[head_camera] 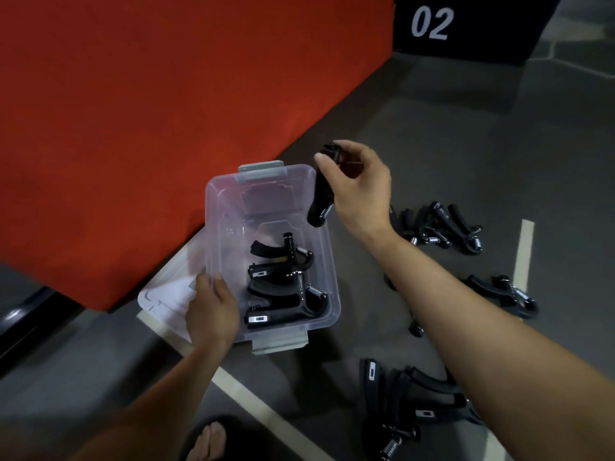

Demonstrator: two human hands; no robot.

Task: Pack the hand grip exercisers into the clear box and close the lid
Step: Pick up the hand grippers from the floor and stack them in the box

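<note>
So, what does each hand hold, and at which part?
The right hand pinches one gripper at its upper end, above the box. The left hand holds the box's left rim.

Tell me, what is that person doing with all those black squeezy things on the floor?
A person is packing hand grip exercisers into a clear box on the floor. The right hand holds one black exerciser above the box's far corner. The left hand grips the box's near left rim. Two exercisers in the box already lie at the bottom. More loose exercisers wait on the floor to the right. The white lid lies beside the box, not on yet.
</note>
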